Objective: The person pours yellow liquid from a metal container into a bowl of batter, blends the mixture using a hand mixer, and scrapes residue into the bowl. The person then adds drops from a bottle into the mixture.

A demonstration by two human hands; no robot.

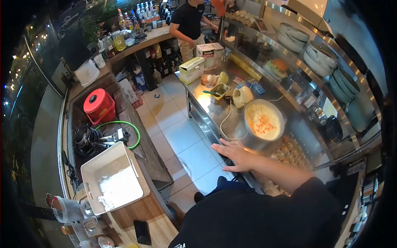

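Note:
My right hand reaches over the edge of the steel counter, its fingers spread and nothing in it. Just beyond it stands a large metal bowl of pale creamy mixture with orange bits on top. A cream-coloured hand mixer rests beside the bowl, its cord looping over the counter. A yellow-green tub with a green-handled utensil lies farther back. Packed round items in clear plastic sit to the right of my forearm. My left hand does not show.
Two boxes stand at the counter's far end, near a person in black. Stacked bowls line the right shelf. On the left are a sink with a red pot, a cream basket and a phone. Tiled floor lies between.

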